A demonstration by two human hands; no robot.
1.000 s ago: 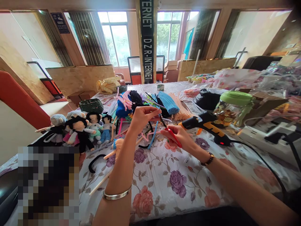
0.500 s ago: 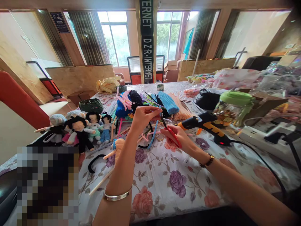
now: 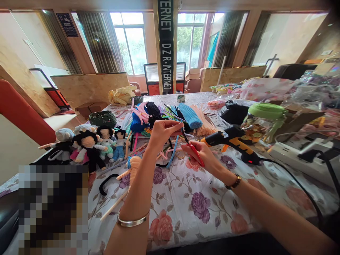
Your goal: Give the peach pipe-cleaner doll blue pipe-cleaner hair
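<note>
My left hand [image 3: 161, 131] is raised over the table, its fingers pinched on a blue pipe cleaner [image 3: 172, 151] that hangs down from them. My right hand [image 3: 203, 154] is closed round red-handled scissors [image 3: 193, 150], whose dark blades point up at the left hand's fingertips. Both hands hover above the flowered tablecloth [image 3: 191, 205] among loose pipe cleaners.
Several small dolls [image 3: 90, 143] stand at the left. Bundles of pipe cleaners [image 3: 190, 115] and a dark woven basket [image 3: 103, 118] lie behind the hands. A glue gun [image 3: 233, 140] with its cable rests at the right, near a green-lidded jar [image 3: 261, 120] and a power strip [image 3: 297, 154].
The scissors' blades have risen slightly toward the left fingertips. Otherwise the hands have hardly moved.
</note>
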